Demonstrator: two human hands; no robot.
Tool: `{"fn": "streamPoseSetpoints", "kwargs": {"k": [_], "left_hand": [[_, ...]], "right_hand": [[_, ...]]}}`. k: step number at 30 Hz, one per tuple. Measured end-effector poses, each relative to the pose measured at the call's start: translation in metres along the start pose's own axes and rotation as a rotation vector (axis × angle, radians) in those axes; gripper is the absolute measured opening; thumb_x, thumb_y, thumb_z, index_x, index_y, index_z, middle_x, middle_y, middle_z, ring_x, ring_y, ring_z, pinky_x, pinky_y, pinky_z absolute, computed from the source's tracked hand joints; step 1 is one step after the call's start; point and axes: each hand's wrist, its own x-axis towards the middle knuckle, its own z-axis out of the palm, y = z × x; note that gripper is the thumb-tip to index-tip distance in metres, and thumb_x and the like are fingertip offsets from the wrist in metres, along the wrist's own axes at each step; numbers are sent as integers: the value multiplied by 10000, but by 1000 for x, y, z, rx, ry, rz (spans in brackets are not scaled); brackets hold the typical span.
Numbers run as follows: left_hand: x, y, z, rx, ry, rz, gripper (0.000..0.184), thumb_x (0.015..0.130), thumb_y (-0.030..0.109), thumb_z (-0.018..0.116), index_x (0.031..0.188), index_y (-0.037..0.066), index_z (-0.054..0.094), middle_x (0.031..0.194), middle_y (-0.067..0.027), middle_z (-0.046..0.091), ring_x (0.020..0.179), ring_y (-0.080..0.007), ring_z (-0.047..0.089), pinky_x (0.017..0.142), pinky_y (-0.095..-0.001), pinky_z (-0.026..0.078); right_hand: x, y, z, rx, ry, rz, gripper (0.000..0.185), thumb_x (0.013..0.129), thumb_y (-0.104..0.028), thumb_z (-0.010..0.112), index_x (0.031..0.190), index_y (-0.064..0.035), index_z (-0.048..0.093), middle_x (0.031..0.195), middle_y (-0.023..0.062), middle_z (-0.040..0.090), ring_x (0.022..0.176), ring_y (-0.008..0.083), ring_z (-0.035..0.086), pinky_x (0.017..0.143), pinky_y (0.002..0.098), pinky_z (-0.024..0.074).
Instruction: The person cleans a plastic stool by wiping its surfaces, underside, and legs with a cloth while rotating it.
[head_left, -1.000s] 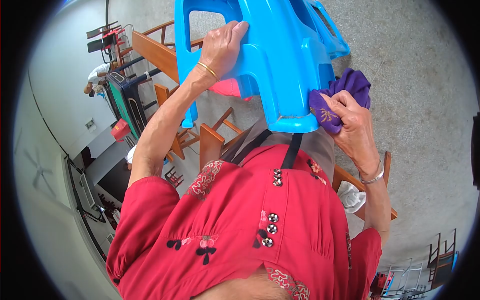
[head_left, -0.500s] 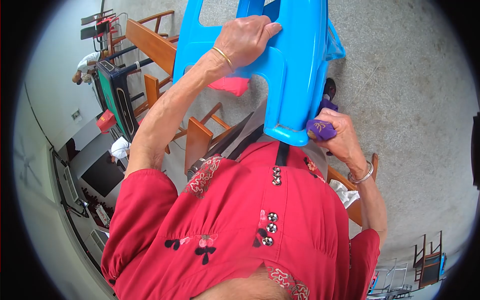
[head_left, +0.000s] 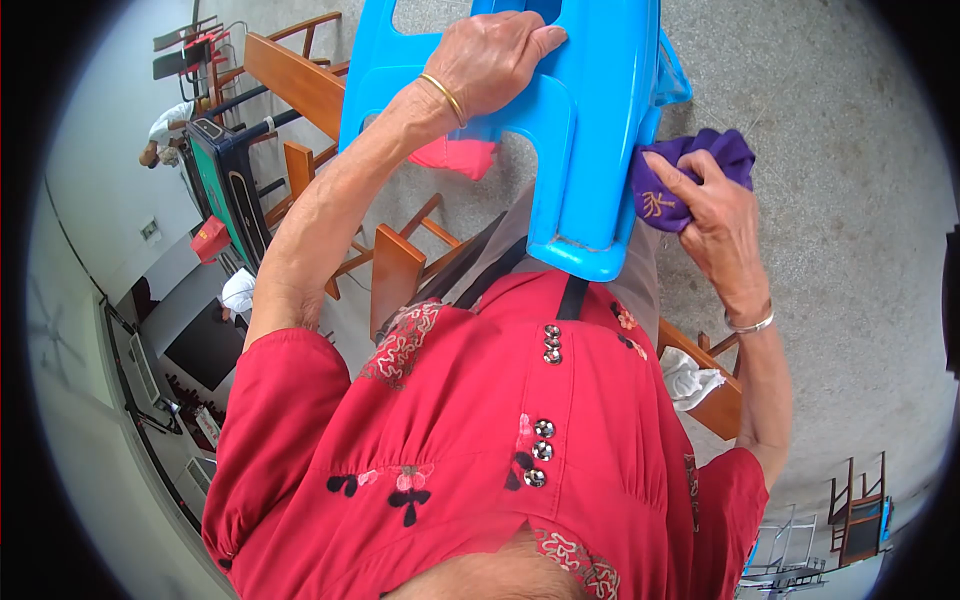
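A blue plastic stool (head_left: 600, 130) is held tilted in front of my body, one of its legs pointing toward me. My left hand (head_left: 490, 65) is closed over the stool's frame beside an opening in it; the fingertips are hidden. In my right hand (head_left: 722, 215) is a bunched purple cloth (head_left: 735, 155) with a yellow mark on it. The cloth lies against or very close to the outer side of the stool leg; contact cannot be made out for certain.
Wooden chairs or stools (head_left: 400, 280) stand at the left, near a green-topped table (head_left: 215, 175). A white cloth (head_left: 690, 380) lies on a wooden seat (head_left: 718, 408) at my right. Two other people are at the far left. A pink item (head_left: 455, 157) shows behind the stool.
My right hand has moved up and outward along the stool leg with the purple cloth, and more of the cloth shows. The stool and my left hand have shifted slightly upward in view.
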Motion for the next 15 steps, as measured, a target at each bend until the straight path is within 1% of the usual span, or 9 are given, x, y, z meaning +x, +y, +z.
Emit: {"fn": "streamPoseSetpoints", "kwargs": {"k": [1, 3, 4, 6, 9, 10, 12, 13, 15], "left_hand": [[-1, 0, -3, -4, -3, -1, 258, 982, 225, 479, 1045, 38, 645, 896, -157, 666, 791, -281, 677, 671, -347, 575], [-2, 0, -8, 21, -41, 34, 93, 882, 89, 538, 955, 41, 569, 780, -97, 578, 646, -211, 587, 538, -328, 481], [-1, 1, -8, 19, -41, 32, 93, 882, 89, 538, 955, 41, 569, 780, -97, 578, 646, -211, 587, 538, -328, 481], [-1, 3, -8, -21, 52, 37, 103, 889, 126, 505, 934, 57, 567, 698, -97, 493, 584, -226, 527, 502, -360, 437], [-1, 5, -8, -9, 26, 27, 104, 885, 117, 516, 946, 54, 571, 723, -95, 519, 612, -223, 548, 515, -355, 453], [0, 5, -8, -12, 26, 26, 104, 885, 117, 516, 946, 54, 571, 723, -95, 519, 612, -223, 548, 515, -355, 453], [1, 4, -5, 35, 112, 79, 108, 882, 112, 519, 954, 52, 574, 738, -94, 525, 624, -221, 552, 517, -356, 455], [2, 4, -5, 35, 111, 77, 108, 882, 112, 519, 954, 52, 574, 738, -94, 525, 624, -221, 552, 517, -356, 455], [1, 3, -6, 23, 49, 53, 115, 875, 105, 526, 961, 49, 577, 751, -95, 529, 626, -222, 554, 519, -358, 459]], "right_hand": [[3, 0, -3, -32, -20, -40, 600, 688, 57, 619, 1218, -222, 632, 892, 52, 583, 662, 233, 605, 563, 352, 478], [1, -2, -5, 5, -67, -50, 575, 686, 64, 611, 1193, -208, 641, 857, 55, 561, 646, 230, 590, 546, 350, 467], [-3, -4, -4, 50, -112, -74, 569, 688, 69, 603, 1189, -199, 642, 839, 58, 548, 634, 232, 578, 542, 352, 461], [-13, -9, -2, 125, -196, -94, 570, 694, 84, 577, 1198, -177, 636, 791, 66, 518, 613, 238, 552, 539, 359, 451], [-33, -19, 3, 263, -249, -21, 514, 713, 57, 599, 1172, -170, 654, 763, 68, 519, 620, 240, 556, 547, 359, 453], [-35, -21, 2, 301, -269, 51, 435, 735, -11, 661, 1142, -163, 678, 765, 68, 551, 650, 227, 584, 566, 346, 461], [-34, -24, -5, 332, -270, 102, 411, 738, -50, 692, 1135, -157, 686, 778, 66, 574, 673, 217, 600, 580, 338, 469], [-33, -26, -6, 366, -267, 148, 391, 742, -89, 723, 1127, -150, 694, 791, 64, 596, 697, 208, 616, 595, 330, 476], [-35, -28, -2, 376, -227, 150, 393, 746, -98, 731, 1135, -146, 691, 802, 63, 608, 711, 200, 623, 608, 323, 482]]}}
